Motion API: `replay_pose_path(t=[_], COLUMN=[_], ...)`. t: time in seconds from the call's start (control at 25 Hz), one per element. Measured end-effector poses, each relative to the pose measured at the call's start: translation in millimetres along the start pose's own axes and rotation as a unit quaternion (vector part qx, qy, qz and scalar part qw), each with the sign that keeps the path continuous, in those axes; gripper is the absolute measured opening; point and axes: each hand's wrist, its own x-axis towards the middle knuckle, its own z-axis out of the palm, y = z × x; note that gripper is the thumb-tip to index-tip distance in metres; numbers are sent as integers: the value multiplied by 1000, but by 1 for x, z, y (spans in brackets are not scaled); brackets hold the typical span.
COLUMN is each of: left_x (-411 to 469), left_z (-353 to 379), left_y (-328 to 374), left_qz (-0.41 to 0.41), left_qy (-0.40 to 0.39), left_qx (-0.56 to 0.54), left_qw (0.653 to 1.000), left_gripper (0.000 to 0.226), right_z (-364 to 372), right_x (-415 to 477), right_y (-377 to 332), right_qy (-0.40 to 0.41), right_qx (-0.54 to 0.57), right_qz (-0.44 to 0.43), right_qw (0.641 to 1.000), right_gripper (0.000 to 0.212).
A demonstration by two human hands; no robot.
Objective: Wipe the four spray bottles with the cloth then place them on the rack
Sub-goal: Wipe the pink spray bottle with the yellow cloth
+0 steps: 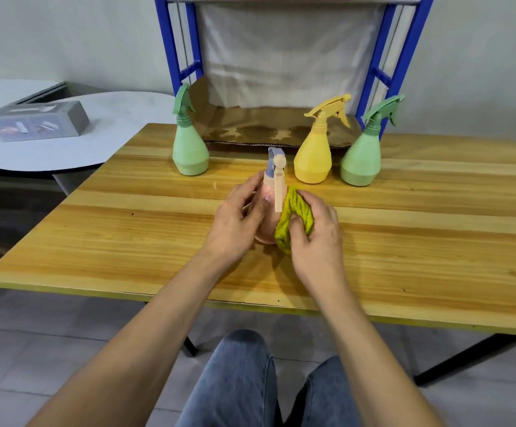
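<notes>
Left grip (pixel 238 211) curls round the pink bottle (pixel 264 234), upright at mid-counter (pixel 127 235). Right grip (pixel 315 241) clutches the cloth (pixel 296 217) against its side. Light, smooth plastic likely slips; hold the narrow neck.

Left hand (pixel 238 218) and right hand (pixel 317 241) bare, forearms likewise. Legs in faded blue-grey denim jeans (pixel 238 383); seam visible on left leg.

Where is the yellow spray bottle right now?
Head view: the yellow spray bottle stands far back on the wooden table, right of centre, beside the right green bottle.
</notes>
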Motion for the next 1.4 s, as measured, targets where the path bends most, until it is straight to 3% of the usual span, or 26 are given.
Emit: replay_pose_path(t=[0.08,0.24,0.4,0.64,0.76,1.08,1.24,1.4], left_x=[-3,4,7,9,8,-10,-14,-16], left_z=[1,-9,-33,-36,-22,10,29,43], left_y=[1,10,16,14,12,9,25,38], left_qz=[-4,-20,-53,-56,-45,1,-40,-72], left_qy=[0,-50,-181,-223,-206,-66,-2,37], left_qx=[-4,-17,21,27,29,122,146,147], left_qw=[1000,998,982,973,977,990,989,986], left_gripper=[66,48,63,82,83,82,81,79], right_z=[-15,-43,-36,-43,-36,-24,-7,-5], right_x=[5,47,70,78,71,46,5,-17], right_y=[1,-4,9,41,42,42,27,22], right_qy=[-40,-13,-187,-271,-244,-113,24,35], right_qx=[-35,-107,-164,-201,-192,-165,-272,-298], right_qz=[31,28,73,-7,-30,-29,-4,-6], right_qw=[998,994,966,941,950,979,962,954], right_gripper=[41,47,79,52,48,44,43,45])
